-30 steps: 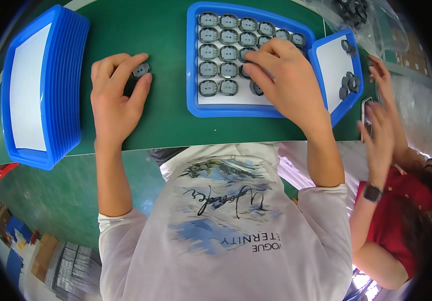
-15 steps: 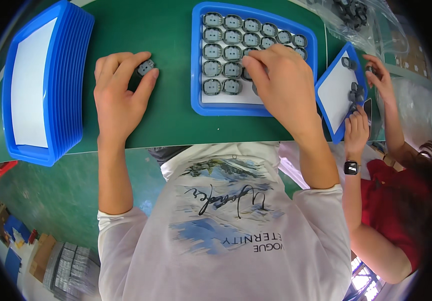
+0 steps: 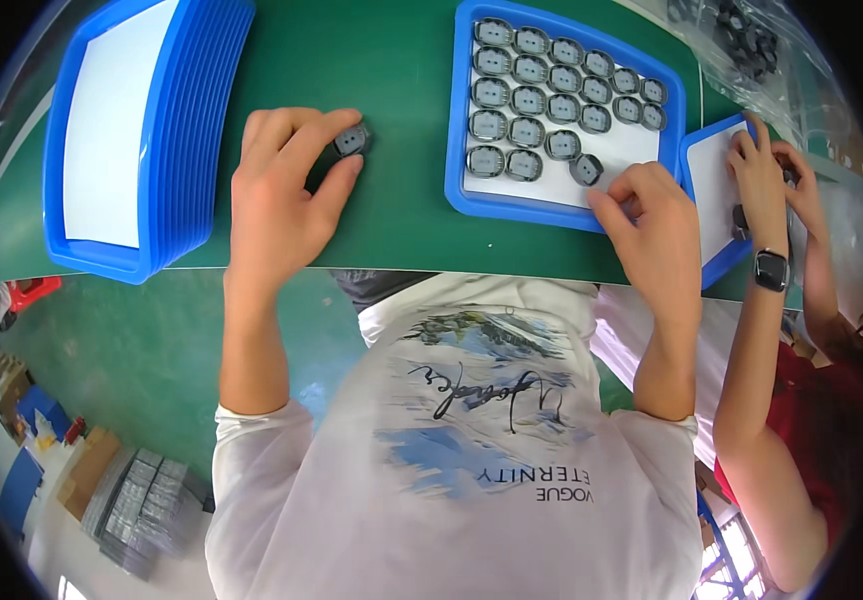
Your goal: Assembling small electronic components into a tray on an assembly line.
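Note:
My left hand [image 3: 286, 190] holds a small dark grey plastic housing [image 3: 352, 140] between thumb and forefinger, just above or on the green table. A blue tray [image 3: 456, 110] lined with white carries rows of similar grey housings. One loose housing [image 3: 585, 170] sits askew below the rows, its base tilted against its neighbours. Beside it, over the tray's front edge, my right hand [image 3: 656, 225] has its fingers curled and the thumb a little apart, with nothing visible in them.
A tall stack of blue trays [image 3: 196, 130] stands at the left. On the right, a co-worker's hands [image 3: 766, 180] work over another blue tray [image 3: 716, 270]. A clear plastic bag of dark parts [image 3: 746, 45] lies at the far right. The green table's [image 3: 401, 245] front edge runs before me.
My right hand has drawn back from the rows toward the tray's front right, uncovering the skewed housing. My left hand still holds its housing. The whole view has shifted; the co-worker's hands have moved.

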`<state>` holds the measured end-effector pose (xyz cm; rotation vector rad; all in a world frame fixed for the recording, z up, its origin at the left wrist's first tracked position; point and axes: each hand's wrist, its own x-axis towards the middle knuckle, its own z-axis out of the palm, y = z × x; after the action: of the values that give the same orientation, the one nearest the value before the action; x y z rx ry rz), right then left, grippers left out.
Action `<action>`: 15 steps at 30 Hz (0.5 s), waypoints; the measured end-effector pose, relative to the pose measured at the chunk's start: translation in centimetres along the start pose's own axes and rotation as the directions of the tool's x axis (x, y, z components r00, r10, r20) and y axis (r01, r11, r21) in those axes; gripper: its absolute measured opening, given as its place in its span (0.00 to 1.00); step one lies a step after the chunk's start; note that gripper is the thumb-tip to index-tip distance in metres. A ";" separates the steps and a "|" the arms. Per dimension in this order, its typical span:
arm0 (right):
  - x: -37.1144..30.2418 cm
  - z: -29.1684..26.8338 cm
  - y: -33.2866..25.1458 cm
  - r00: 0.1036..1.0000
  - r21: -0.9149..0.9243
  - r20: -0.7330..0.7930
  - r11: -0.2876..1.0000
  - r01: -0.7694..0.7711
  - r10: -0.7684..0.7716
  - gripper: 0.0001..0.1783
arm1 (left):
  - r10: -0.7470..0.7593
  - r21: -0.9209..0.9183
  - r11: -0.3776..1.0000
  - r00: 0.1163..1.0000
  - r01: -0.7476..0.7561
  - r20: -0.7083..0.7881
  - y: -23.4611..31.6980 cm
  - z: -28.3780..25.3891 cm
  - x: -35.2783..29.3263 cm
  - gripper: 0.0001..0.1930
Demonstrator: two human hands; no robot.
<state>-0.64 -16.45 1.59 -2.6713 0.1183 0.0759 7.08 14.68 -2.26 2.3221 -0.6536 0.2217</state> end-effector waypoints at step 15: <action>0.1 1.0 1.1 0.981 0.063 -0.071 0.981 0.186 -0.182 0.09 | 0.477 -0.150 0.879 0.833 -0.453 0.282 7.7 7.3 5.8 0.17</action>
<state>-0.65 -16.97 0.25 -2.6028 -0.1041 -0.0735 7.92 2.68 -1.27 2.1038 -1.3680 0.0446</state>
